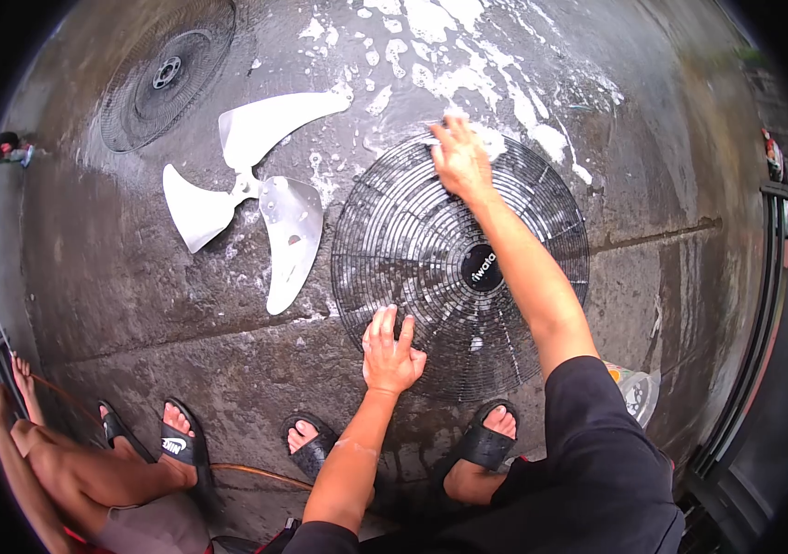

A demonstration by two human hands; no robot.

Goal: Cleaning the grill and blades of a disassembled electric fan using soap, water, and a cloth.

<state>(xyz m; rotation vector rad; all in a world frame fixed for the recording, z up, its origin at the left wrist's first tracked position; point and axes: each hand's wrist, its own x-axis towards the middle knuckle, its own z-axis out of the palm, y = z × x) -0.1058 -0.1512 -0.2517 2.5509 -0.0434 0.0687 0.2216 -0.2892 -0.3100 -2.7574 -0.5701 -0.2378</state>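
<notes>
A round black wire fan grille (408, 228) with an Iwata hub badge lies wet on the concrete in front of me. My left hand (392, 353) rests at its near left edge, fingers apart. Across the grille, my right hand (462, 158) reaches to the far rim, palm down. White suds (489, 142) surround its fingertips, and whether something lies under them is hidden. Left of the grille is a three-bladed metal fan blade (290, 228), wet and partly whitened by glare.
Another wire fan grille (151, 83) lies at the far left. Suds (463, 76) spread over the wet concrete floor (643, 298). A person's leg (82, 478) and an orange hose (262, 473) are at near left. A clear plastic container (640, 398) stands by my right arm.
</notes>
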